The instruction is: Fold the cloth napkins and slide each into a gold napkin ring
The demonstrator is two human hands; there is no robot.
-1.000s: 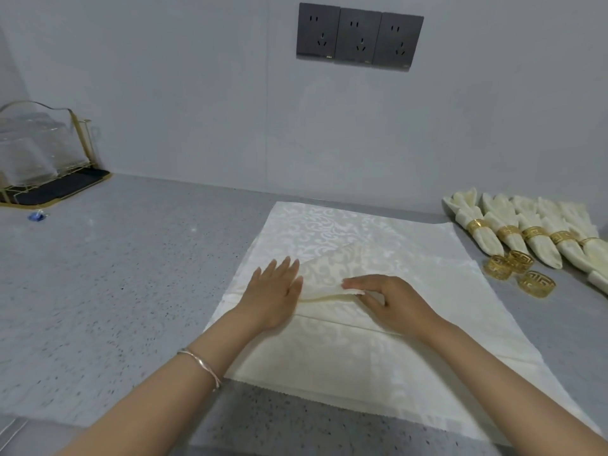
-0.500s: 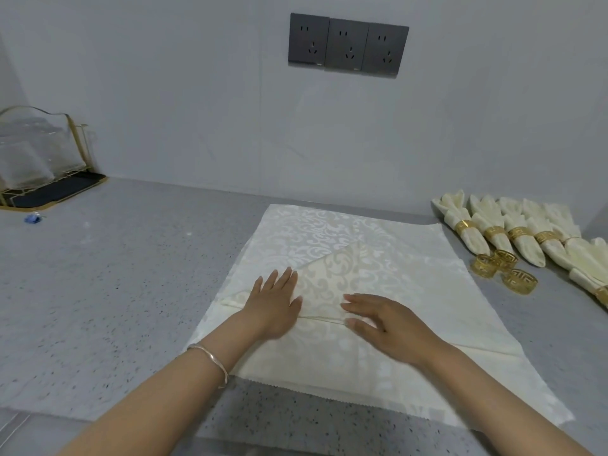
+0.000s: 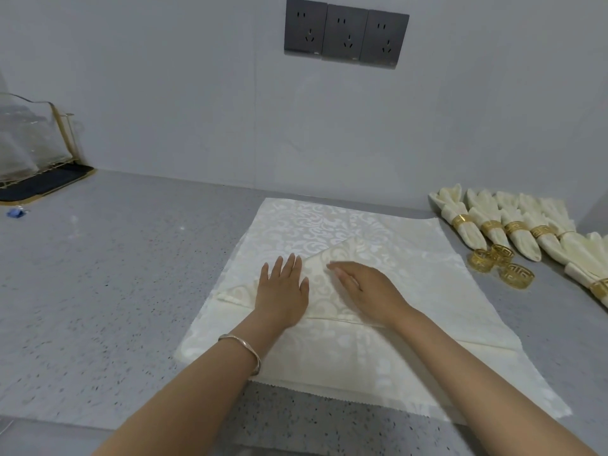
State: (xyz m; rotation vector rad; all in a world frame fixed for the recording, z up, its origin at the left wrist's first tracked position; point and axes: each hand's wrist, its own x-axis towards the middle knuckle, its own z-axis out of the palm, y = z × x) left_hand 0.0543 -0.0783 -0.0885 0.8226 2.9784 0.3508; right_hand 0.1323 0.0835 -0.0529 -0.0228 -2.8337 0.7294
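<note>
Left hand [image 3: 283, 291], right hand [image 3: 368, 287] flat on napkin [image 3: 411, 274], loose gold rings [image 3: 516, 275] near ringed napkins [image 3: 523, 245], rack [image 3: 33, 149] left

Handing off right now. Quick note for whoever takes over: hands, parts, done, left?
Left hand: open, palm flat on the napkin.
Right hand: open, fingers flat on its folded flap.
Napkin: spread on the counter, partly folded, no ring yet.
Done: a row of ringed napkins at far right.
Left: finish the folds, then slide it into one of the three loose gold rings.
</note>
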